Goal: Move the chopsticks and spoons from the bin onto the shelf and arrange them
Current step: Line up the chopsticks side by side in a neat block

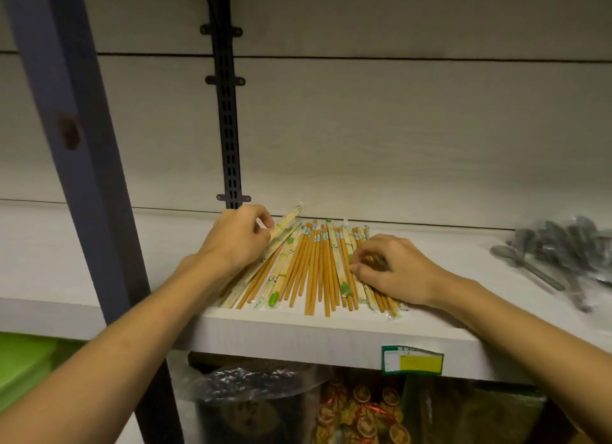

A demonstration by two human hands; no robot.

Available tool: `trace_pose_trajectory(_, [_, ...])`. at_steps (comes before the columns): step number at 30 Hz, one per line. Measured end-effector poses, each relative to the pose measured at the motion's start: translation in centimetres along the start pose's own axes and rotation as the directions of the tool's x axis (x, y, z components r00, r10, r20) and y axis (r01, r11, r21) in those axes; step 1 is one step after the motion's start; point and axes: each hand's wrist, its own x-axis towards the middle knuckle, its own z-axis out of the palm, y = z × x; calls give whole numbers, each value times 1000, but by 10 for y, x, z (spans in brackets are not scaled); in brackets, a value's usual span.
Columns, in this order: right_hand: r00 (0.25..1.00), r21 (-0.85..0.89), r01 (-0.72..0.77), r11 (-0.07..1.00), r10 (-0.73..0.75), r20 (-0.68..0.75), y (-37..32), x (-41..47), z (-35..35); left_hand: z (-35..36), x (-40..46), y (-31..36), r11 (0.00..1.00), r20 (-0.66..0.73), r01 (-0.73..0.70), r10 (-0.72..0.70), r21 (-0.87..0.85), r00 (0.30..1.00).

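A fan of wooden chopsticks, some bare and some in clear wrappers with green print, lies on the white shelf. My left hand sits at the pile's left edge and pinches a wrapped pair that angles up toward the back wall. My right hand rests on the pile's right side with its fingers curled around a few chopsticks. A heap of grey metal spoons lies on the shelf at the far right. No bin is in view.
A dark slotted rail runs up the back wall behind the pile. A blue-grey post stands at the left. A green and yellow price label hangs on the shelf edge. Bagged goods fill the shelf below.
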Motion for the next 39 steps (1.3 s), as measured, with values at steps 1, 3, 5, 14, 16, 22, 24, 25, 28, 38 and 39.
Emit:
trace_pose_trajectory(1, [1000,-4,-3,1000,3,7,-1,0,0,1,2,-1,999,35,-25,23,44,999])
trace_pose_trajectory(3, [1000,-9,-4,1000,4,17,-3,1,-1,4,3,-2,992,93,-50,40,116,995])
trace_pose_trajectory(5, [1000,-15,-10,1000,10,24,-5,1,-3,6,3,-1,982,163,-60,31,177,986])
trace_pose_trajectory(14, [987,-1,-152,988,152,-43,1,1,-9,1,9,9,986,242,-40,-1,164,970])
trace_pose_trajectory(16, [982,17,-183,983,183,-48,0,2,-11,0,9,12,989,224,-29,-4,145,975])
trace_pose_trajectory(22, [975,133,-215,967,221,-35,-10,13,-6,2,10,23,994,233,-85,68,66,970])
trace_pose_trajectory(24, [973,105,-229,968,232,-16,-11,14,-3,2,7,26,996,267,-75,62,41,962])
trace_pose_trajectory(25, [971,93,-234,968,237,-21,-11,14,-4,2,6,26,997,280,-61,48,37,959])
trace_pose_trajectory(28, [953,58,-274,960,279,-114,-8,12,-15,1,3,24,999,306,7,-18,37,952])
trace_pose_trajectory(38, [856,-96,-511,854,516,28,-2,8,-26,0,0,17,997,288,75,-81,30,954])
trace_pose_trajectory(39, [840,-110,-533,839,541,46,-4,6,-29,0,0,15,996,273,77,-85,38,958])
